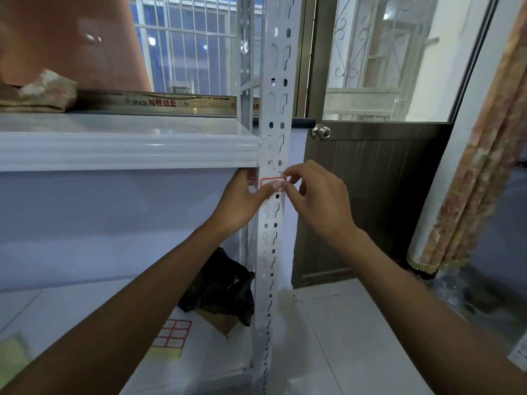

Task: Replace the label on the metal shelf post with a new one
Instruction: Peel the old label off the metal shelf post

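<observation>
A white slotted metal shelf post [275, 115] runs up the middle of the view. A white label with a red border [267, 182] sits on the post just below the upper shelf. My left hand [242, 203] grips the post from the left, its thumb pressed across the label. My right hand [316, 198] pinches the label's right edge between thumb and forefinger. Whether that edge is stuck down or lifted I cannot tell. A sheet of red-bordered labels [172, 333] lies on the lower shelf.
The white upper shelf [128, 151] juts left of the post, with a cloth bundle [45, 91] on it. A black plastic bag [222, 286] and a small cardboard box [221, 322] lie on the lower shelf. A brown door with a knob [322, 132] and a curtain [470, 181] stand at the right.
</observation>
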